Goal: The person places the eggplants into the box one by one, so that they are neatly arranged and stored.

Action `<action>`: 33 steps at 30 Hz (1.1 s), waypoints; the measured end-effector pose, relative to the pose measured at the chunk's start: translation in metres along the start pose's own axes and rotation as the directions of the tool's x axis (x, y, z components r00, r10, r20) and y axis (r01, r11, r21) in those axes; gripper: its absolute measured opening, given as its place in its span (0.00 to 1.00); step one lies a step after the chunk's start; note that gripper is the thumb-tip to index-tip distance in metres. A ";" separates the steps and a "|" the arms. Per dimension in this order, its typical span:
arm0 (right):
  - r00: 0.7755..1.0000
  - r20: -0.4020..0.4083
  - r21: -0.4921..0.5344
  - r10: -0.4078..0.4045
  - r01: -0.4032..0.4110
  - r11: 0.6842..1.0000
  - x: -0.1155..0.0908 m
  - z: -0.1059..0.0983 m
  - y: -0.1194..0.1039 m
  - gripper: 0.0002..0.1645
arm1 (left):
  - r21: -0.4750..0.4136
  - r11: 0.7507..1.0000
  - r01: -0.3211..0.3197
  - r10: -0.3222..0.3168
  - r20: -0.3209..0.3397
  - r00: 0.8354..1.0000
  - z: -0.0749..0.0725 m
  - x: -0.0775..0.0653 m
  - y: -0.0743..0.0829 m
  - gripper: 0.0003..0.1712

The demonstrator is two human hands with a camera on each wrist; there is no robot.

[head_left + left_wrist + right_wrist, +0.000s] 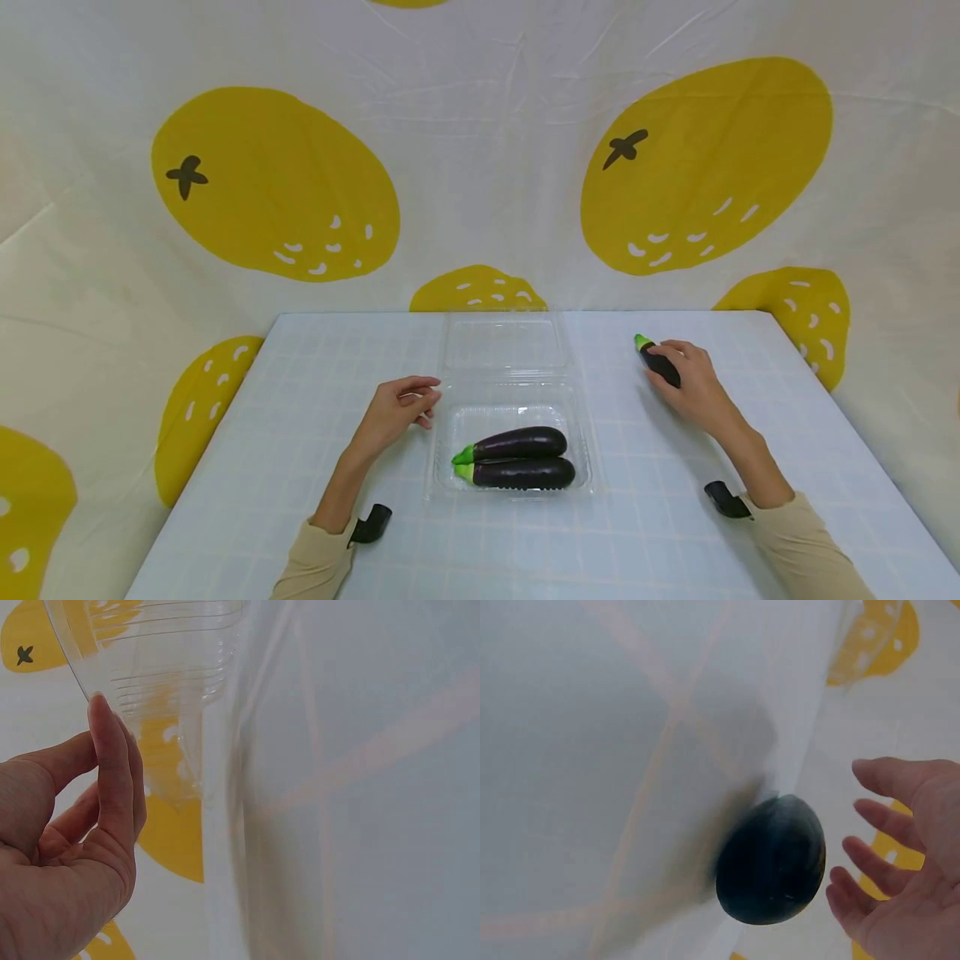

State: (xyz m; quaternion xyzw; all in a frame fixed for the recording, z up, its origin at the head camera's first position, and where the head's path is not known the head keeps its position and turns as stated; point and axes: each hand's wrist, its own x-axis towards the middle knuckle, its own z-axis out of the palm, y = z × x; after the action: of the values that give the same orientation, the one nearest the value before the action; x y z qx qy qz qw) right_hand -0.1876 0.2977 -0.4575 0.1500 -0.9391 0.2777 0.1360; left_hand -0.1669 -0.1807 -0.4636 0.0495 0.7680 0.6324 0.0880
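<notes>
Two dark eggplants with green stems lie side by side in a clear plastic clamshell container point(587, 442): a rear eggplant point(521, 442) and a front eggplant point(525, 473). A third eggplant point(663, 367) is on the table at the back right, its green end pointing away. Over it reaches my right hand point(693, 387); the right wrist view shows that hand point(907, 847) with fingers spread beside the eggplant's rounded end point(772, 862), a gap between them. My left hand point(393, 410), fingers loosely bent and holding nothing, hovers by the container's left edge. Whether a fingertip touches the plastic I cannot tell.
The container's transparent lid point(506, 343) is folded back toward the table's rear edge. A pale checked cloth covers the table point(645, 542). Behind it hangs a white curtain point(480, 167) with large yellow fruit prints. A black wrist piece point(372, 523) sticks out beside the left sleeve.
</notes>
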 end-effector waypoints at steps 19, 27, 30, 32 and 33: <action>0.981 0.145 -0.041 0.128 -0.124 0.991 -0.011 -0.011 0.011 0.31 | -0.005 1.000 -0.015 0.015 0.003 1.000 -0.001 -0.001 0.000 0.23; 0.976 0.153 -0.089 0.158 -0.146 0.985 -0.011 -0.011 0.010 0.31 | -0.007 1.000 -0.017 0.017 0.006 1.000 -0.002 -0.001 -0.001 0.22; 0.972 0.155 -0.127 0.178 -0.159 0.979 -0.012 -0.014 0.010 0.33 | -0.006 1.000 -0.026 0.026 0.010 1.000 -0.002 -0.001 -0.001 0.22; 0.968 0.161 -0.143 0.193 -0.171 0.975 -0.012 -0.015 0.010 0.34 | -0.003 1.000 -0.027 0.027 0.006 1.000 -0.001 0.000 -0.002 0.22; 0.966 0.165 -0.148 0.201 -0.177 0.973 -0.013 -0.016 0.009 0.35 | -0.002 1.000 -0.027 0.027 0.005 1.000 -0.001 0.000 -0.002 0.22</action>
State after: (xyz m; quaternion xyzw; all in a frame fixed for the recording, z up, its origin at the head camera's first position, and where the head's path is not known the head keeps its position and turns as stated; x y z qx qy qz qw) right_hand -0.1764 0.3165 -0.4534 0.0748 -0.9738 0.2122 0.0335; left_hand -0.1667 -0.1823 -0.4653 0.0615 0.7664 0.6342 0.0815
